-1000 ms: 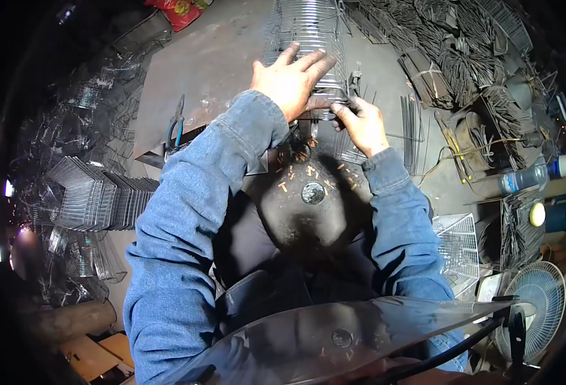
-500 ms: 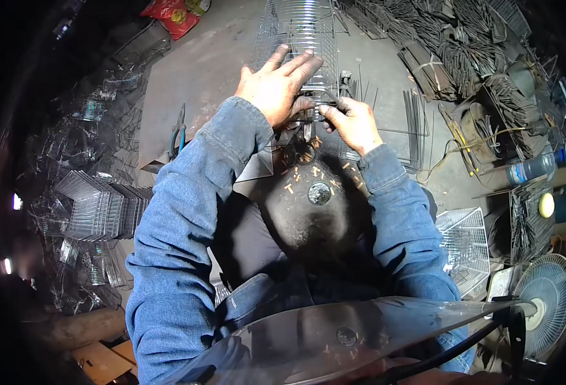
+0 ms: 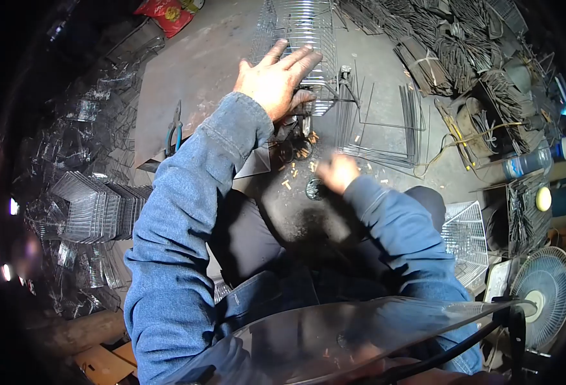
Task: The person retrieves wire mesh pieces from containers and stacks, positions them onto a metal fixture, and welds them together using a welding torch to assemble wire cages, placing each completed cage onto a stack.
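My left hand lies on the near end of a wire basket, its fingers stretched out and spread over the rods, with the thumb by the lower edge. Below and to the right, away from the basket, is my right hand, smeared by motion. Its fingers do not show clearly, nor whether anything is in them. A small round dark object sits just beside that hand. Short copper-coloured pieces are scattered around it. Under the basket's near end stands a dark metal fixture, partly hidden by my left hand.
Pliers lie on the left of the metal table. Bent wire frames lie to the right. Stacked wire baskets stand at left, a fan at lower right. A clear face shield crosses the bottom.
My right hand has left the basket's near end and moved down towards the small round object. My left hand stays on the basket, in nearly the same pose.
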`<control>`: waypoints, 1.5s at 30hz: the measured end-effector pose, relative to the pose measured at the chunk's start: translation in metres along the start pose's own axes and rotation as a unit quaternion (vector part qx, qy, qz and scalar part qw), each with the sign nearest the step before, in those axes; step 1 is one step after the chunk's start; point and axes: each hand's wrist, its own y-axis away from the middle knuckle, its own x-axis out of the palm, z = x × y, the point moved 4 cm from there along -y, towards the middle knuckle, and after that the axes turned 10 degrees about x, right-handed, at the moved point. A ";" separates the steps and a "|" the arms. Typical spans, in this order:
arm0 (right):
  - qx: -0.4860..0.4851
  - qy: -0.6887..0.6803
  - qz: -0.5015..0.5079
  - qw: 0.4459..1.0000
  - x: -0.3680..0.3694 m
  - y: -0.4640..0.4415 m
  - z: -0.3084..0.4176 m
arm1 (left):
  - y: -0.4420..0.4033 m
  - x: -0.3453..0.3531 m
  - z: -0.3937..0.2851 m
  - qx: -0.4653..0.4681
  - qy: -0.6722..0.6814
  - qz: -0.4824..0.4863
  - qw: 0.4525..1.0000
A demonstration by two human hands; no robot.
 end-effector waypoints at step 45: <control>0.054 -0.493 0.162 0.853 -0.167 0.153 0.017 | -0.001 -0.003 0.000 -0.004 0.009 0.022 1.000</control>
